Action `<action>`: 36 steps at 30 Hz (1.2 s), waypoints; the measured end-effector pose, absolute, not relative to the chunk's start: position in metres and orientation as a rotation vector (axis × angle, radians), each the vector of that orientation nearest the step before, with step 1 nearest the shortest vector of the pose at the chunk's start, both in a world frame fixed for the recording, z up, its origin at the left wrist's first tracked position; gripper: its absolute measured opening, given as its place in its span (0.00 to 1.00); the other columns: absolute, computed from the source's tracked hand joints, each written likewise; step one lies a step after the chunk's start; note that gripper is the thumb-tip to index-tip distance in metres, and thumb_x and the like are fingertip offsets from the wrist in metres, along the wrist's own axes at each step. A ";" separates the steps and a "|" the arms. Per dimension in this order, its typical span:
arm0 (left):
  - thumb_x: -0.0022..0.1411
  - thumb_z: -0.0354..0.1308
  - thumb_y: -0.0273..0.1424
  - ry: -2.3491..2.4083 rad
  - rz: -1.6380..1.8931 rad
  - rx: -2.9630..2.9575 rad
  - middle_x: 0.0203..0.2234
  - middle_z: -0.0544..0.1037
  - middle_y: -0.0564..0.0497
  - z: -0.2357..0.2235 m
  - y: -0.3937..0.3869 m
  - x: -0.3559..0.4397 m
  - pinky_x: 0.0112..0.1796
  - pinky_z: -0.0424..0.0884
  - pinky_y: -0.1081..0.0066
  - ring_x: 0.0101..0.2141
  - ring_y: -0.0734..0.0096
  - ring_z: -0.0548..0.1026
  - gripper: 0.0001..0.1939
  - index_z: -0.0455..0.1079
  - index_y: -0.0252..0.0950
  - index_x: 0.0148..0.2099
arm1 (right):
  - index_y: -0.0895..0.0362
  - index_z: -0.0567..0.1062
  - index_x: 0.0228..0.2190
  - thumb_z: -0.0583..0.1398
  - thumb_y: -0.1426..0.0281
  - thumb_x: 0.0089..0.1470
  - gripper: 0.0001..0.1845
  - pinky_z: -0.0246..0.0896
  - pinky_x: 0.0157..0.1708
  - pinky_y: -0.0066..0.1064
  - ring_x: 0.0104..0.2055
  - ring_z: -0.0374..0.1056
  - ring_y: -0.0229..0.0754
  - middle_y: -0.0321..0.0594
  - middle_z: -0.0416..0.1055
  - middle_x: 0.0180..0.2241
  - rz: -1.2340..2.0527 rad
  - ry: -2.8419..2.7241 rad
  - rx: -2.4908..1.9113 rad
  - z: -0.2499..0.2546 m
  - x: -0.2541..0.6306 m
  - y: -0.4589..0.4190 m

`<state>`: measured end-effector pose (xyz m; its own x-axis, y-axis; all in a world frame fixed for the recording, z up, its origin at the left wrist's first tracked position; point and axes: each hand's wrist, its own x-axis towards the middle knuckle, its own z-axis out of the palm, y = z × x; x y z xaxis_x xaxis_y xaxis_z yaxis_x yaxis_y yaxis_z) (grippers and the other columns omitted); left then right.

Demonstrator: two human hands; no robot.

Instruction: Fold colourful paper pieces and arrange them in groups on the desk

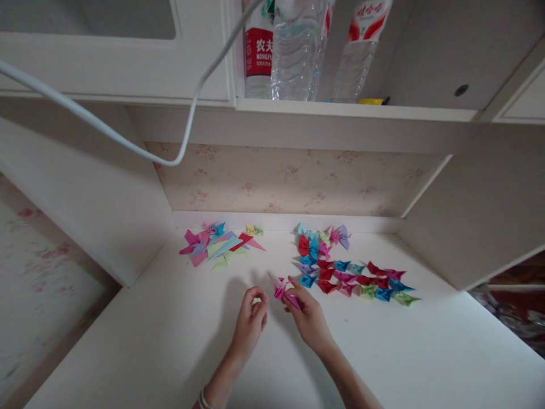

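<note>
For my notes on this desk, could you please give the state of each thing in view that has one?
Left hand: fingers curled, nothing visible in it.
Right hand: holding the pink paper figure.
Pink paper figure: folded.
Paper figures at right: folded, grouped in rough rows.
Left paper pile: overlapping, loosely heaped.
Bottles: on the shelf.

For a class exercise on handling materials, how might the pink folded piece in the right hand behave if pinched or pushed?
The pink folded piece looks like thin paper, so probably very light and easily pushed. Its creases should lend some stiffness, but a hard pinch could crush it. Its pointed, angular shape makes rolling unlikely.
</note>
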<state>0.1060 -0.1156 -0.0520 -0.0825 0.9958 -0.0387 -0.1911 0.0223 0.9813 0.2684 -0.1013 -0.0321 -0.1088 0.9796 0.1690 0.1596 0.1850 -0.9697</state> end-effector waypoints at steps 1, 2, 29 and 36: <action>0.59 0.57 0.44 1.129 1.312 1.030 0.23 0.67 0.59 -0.053 -0.117 0.109 0.17 0.55 0.77 0.16 0.81 0.61 0.15 0.66 0.41 0.43 | 0.54 0.77 0.35 0.58 0.63 0.56 0.10 0.68 0.42 0.37 0.60 0.58 0.52 0.47 0.69 0.51 0.974 -1.564 -1.148 -0.033 0.267 -0.102; 0.59 0.57 0.44 1.121 1.298 1.048 0.25 0.69 0.57 -0.055 -0.118 0.112 0.16 0.56 0.77 0.17 0.81 0.62 0.16 0.66 0.40 0.45 | 0.53 0.77 0.36 0.57 0.65 0.56 0.10 0.67 0.44 0.37 0.61 0.56 0.51 0.47 0.70 0.51 0.906 -1.632 -1.143 -0.034 0.265 -0.103; 0.63 0.52 0.41 1.321 1.201 1.494 0.29 0.70 0.51 -0.061 -0.108 0.088 0.28 0.65 0.75 0.27 0.74 0.69 0.17 0.73 0.34 0.31 | 0.55 0.73 0.29 0.54 0.74 0.50 0.08 0.62 0.26 0.28 0.26 0.65 0.37 0.37 0.71 0.29 1.152 -1.480 -1.173 -0.043 0.252 -0.105; 0.62 0.50 0.45 1.426 1.128 1.393 0.30 0.72 0.50 -0.077 -0.106 0.086 0.19 0.60 0.77 0.19 0.78 0.66 0.19 0.71 0.34 0.35 | 0.55 0.71 0.32 0.55 0.67 0.55 0.06 0.59 0.27 0.28 0.24 0.63 0.35 0.39 0.69 0.34 0.746 -1.598 -1.409 -0.052 0.263 -0.118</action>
<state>0.0864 -0.1059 -0.0769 -0.0459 0.9985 0.0289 0.2578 -0.0161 0.9661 0.2633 -0.1185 -0.0523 0.0024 0.9776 0.2105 0.4661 0.1851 -0.8651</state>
